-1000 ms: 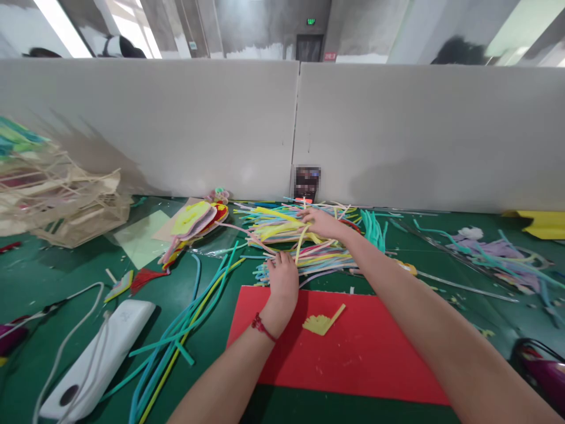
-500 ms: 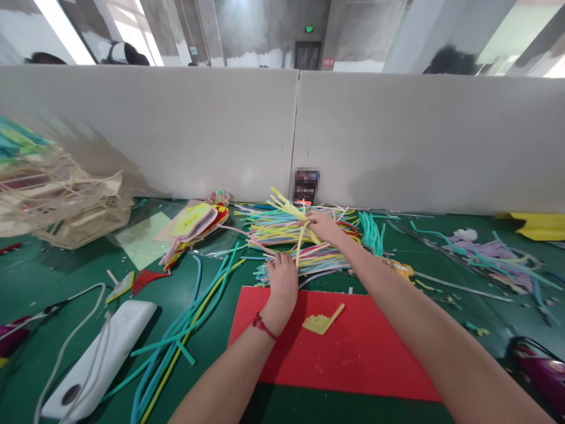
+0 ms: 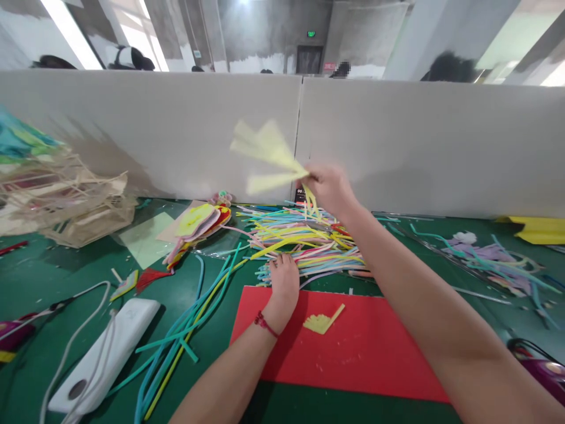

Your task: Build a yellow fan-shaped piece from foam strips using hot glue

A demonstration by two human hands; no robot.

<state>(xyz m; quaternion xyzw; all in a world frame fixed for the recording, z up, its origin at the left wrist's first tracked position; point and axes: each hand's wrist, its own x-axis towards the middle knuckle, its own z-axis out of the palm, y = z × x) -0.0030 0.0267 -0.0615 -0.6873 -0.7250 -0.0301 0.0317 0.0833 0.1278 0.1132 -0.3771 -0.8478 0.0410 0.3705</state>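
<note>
My right hand [image 3: 331, 187] is raised above the table, closed on a bundle of pale yellow pipe cleaners [image 3: 269, 144]. Their loose ends fan out to the left and are smeared by motion; shorter ends hang below the fist. A large heap of many-coloured pipe cleaners [image 3: 304, 232] lies beneath it, against the partition. On the near left edge of that heap rests my left hand [image 3: 285, 280], fingers stretched forward over the strands. Between my forearms a small yellow fan-shaped piece with a stem [image 3: 320, 323] lies on a red board [image 3: 353, 359].
Long teal, blue and yellow pipe cleaners [image 3: 185, 330] lie left, near a white power strip [image 3: 106, 356] with cables. Behind them sits a layered flower-like craft piece [image 3: 196, 227]. A stick-frame model [image 3: 66, 200] stands far left. A white partition [image 3: 176, 129] closes the back.
My right hand has lifted the yellow bundle up off the heap, and its strands now swing out to the left. My left hand has stayed on the heap.
</note>
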